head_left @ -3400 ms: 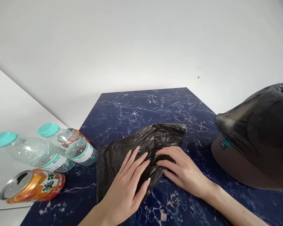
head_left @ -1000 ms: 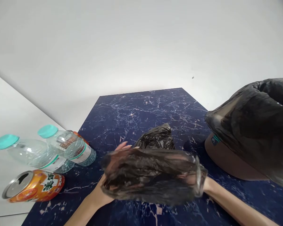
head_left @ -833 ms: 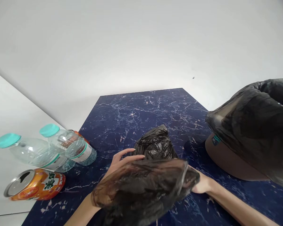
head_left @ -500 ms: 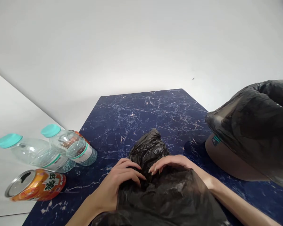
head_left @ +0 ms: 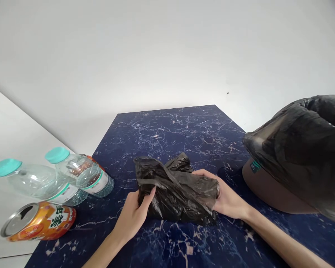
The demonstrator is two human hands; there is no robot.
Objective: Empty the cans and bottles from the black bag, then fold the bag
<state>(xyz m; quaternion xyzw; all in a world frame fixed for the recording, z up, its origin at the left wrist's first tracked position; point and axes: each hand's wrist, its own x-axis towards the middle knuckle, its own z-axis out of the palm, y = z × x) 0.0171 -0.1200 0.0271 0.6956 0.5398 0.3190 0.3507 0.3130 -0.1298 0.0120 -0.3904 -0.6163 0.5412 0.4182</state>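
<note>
A crumpled black plastic bag [head_left: 178, 197] lies bunched on the dark blue marbled table, between my two hands. My left hand [head_left: 136, 208] grips its left side, thumb on top and the other fingers hidden beneath the plastic. On the bag's right side, my right hand [head_left: 222, 195] is closed round a fold, its fingertips partly covered by the film. The upper part of the bag is folded over toward the middle, and a small wrinkled end sticks up behind it.
Left stand two clear bottles with turquoise caps [head_left: 57, 155], an opened orange drink can [head_left: 40, 221] and another can partly hidden behind a bottle. At right is a brown bin [head_left: 268, 190] lined with a black bag [head_left: 301, 149]. A white wall rises behind the table [head_left: 167, 130].
The bag's near part, which spread toward me, is now folded forward onto the rest. My hands have moved apart to its two sides and now grip it.
</note>
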